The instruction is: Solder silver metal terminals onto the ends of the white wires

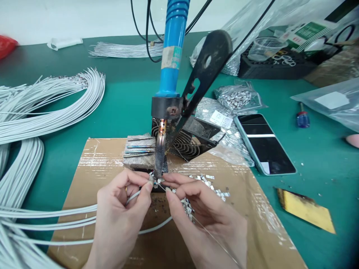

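A blue-handled soldering iron (171,74) is clamped upright, its tip pointing down between my hands. Closed in a pinch, my left hand (120,213) holds the end of a white cable (133,197) just left of the tip. Thin solder wire (214,237) runs through my right hand (206,211), whose thumb and fingers pinch it close to the tip. Small silvery metal pieces (206,182) lie scattered beside and partly behind my right hand. The exact contact at the tip is too small to make out.
Cardboard (92,160) lies under my hands. Behind them are a grey block (138,158) with metal rods, a black fan (187,145) and the iron's black bracket (207,59). Bundled white cables (92,93) lie left; a phone (266,144), yellow sponge (305,211) and bagged parts (237,98) lie right.
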`<control>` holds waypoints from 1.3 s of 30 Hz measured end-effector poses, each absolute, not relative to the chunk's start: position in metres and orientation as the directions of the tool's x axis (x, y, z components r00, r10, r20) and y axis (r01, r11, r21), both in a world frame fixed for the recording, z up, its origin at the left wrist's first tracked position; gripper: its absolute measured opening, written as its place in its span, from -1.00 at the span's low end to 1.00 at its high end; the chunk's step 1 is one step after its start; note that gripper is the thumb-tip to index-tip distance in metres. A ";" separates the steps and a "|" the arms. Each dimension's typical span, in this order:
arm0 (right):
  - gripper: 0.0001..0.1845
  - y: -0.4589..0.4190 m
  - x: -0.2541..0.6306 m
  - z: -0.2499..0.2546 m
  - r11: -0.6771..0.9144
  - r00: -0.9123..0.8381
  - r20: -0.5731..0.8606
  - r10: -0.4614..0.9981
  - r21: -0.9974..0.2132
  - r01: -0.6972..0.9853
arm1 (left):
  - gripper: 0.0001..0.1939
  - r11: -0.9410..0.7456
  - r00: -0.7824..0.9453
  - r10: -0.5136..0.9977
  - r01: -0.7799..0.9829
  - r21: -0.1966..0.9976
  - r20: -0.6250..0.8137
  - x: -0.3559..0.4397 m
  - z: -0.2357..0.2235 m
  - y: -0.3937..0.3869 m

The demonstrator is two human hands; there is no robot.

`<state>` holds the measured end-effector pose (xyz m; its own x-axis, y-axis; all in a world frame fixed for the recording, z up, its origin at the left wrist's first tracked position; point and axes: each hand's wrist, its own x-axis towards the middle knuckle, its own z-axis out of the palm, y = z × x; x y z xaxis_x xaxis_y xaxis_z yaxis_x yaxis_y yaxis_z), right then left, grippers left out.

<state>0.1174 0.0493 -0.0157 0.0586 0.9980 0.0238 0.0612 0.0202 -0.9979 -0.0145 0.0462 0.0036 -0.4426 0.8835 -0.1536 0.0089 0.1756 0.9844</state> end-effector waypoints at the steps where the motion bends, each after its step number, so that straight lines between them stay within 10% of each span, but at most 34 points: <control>1: -0.80 0.049 0.117 -0.016 0.023 0.052 0.026 0.998 -0.998 0.062 | -0.89 0.174 -0.441 0.885 0.008 0.985 -0.153 -0.014 0.003 0.046; 39: -0.81 0.049 0.112 -0.017 0.097 0.106 0.107 0.989 -0.991 0.093 | -0.87 0.154 -0.448 0.886 0.036 0.987 -0.122 -0.014 0.004 0.046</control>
